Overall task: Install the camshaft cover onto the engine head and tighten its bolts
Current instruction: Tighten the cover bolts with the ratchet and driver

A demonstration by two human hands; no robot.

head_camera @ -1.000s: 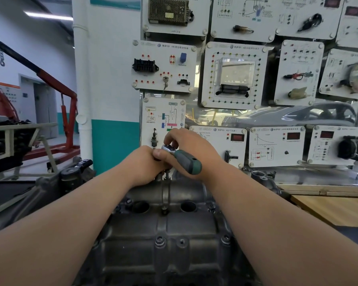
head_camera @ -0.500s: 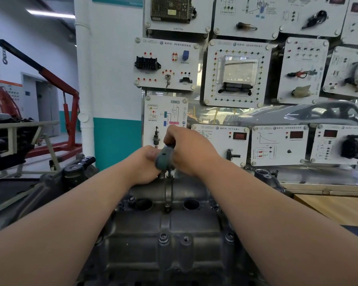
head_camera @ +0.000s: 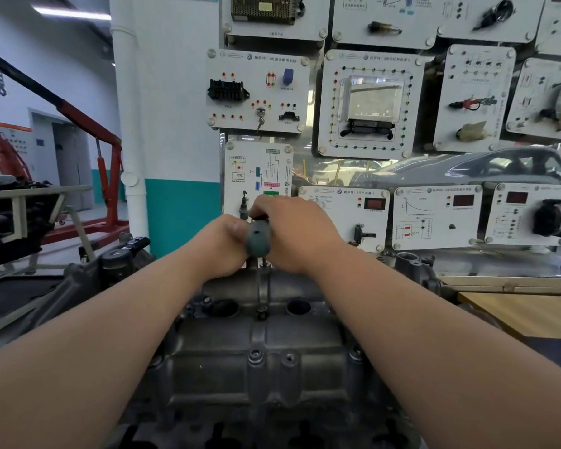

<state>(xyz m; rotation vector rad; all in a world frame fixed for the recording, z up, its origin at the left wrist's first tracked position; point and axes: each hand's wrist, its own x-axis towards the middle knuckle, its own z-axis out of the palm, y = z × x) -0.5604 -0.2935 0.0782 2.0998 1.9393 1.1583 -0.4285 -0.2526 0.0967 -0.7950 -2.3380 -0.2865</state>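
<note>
Camshaft cover [head_camera: 256, 345]: near centre. Ratchet [head_camera: 258, 236]: over its far edge, between left hand [head_camera: 217, 247] and right hand [head_camera: 297, 234]. Instrument panels [head_camera: 370, 102]: behind. Engine crane [head_camera: 107, 163]: far left.

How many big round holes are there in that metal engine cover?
2: a left hole and a right hole, either side of a bolt on the cover's far half. Others may be hidden.

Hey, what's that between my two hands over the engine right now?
A green tool handle, seen end-on in the head view, lies between the left hand and the right hand, above the far edge of the camshaft cover.
</note>
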